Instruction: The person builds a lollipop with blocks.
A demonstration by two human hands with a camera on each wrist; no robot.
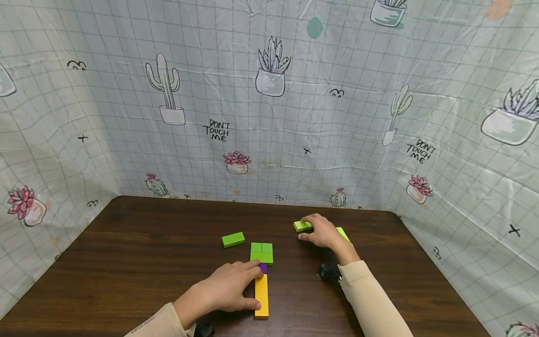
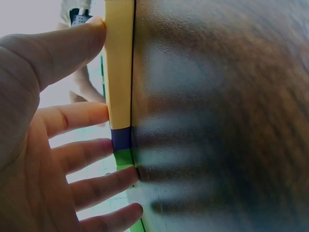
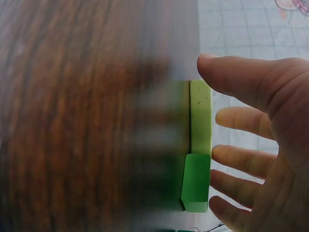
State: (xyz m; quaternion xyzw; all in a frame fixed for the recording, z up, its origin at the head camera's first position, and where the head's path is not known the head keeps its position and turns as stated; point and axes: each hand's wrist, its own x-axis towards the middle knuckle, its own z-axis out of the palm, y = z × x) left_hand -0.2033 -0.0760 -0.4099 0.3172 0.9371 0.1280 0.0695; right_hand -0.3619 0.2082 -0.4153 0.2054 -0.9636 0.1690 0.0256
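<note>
In the head view my left hand [image 1: 231, 284] rests along a long yellow block [image 1: 262, 297] and a small purple block [image 1: 263, 267] at its far end. The left wrist view shows the thumb at the yellow block [image 2: 119, 67] and the other fingers extended and spread. Beyond the purple block, green blocks [image 1: 262, 256] lie together. My right hand [image 1: 323, 232] reaches over a lime block [image 1: 301, 226]. In the right wrist view its fingers are fairly straight beside a lime block [image 3: 201, 118] and a green block [image 3: 196, 179]; whether they touch is hard to tell.
A separate green block [image 1: 233, 240] lies left of the green group. Another lime block [image 1: 343, 233] is partly hidden behind the right wrist. The dark wooden table [image 1: 160, 262] ends at a patterned curtain [image 1: 303, 121] at the back and sides.
</note>
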